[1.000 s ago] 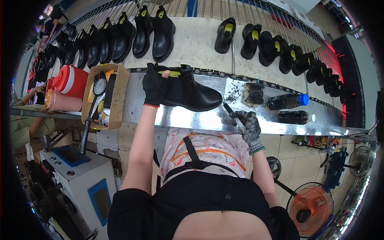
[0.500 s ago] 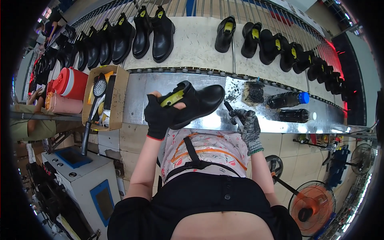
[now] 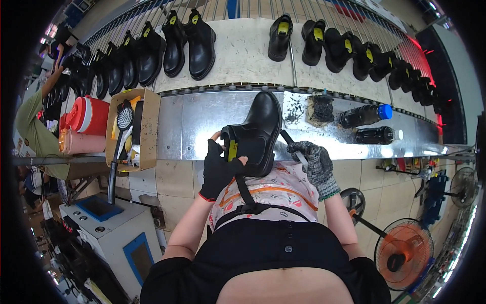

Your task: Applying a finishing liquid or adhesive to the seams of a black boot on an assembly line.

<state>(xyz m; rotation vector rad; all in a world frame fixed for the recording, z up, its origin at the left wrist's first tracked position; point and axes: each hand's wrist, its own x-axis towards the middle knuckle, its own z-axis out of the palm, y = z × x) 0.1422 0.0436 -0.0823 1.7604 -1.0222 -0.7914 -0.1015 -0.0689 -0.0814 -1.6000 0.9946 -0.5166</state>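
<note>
My left hand (image 3: 218,169), in a black fingerless glove, grips the ankle opening of a black boot (image 3: 258,130) with a yellow heel tab. The boot is tipped with its toe pointing away over the metal bench (image 3: 197,119) and its heel near my apron. My right hand (image 3: 315,161), in a grey knit glove, holds a thin dark brush (image 3: 291,143) whose tip touches the boot's right side.
Two dark bottles (image 3: 365,115) and a blackened sponge block (image 3: 320,108) lie on the bench to the right. A cardboard box (image 3: 132,126) of tools sits on the left beside a red jug (image 3: 87,114). Many black boots (image 3: 195,40) line the conveyor behind. Another person's arm (image 3: 38,114) is far left. Fans (image 3: 403,252) stand at right.
The boot lay on its side on the bench; my left hand lifted it, turned it and brought it toward me, toe now pointing away. The right hand with the brush stayed beside it.
</note>
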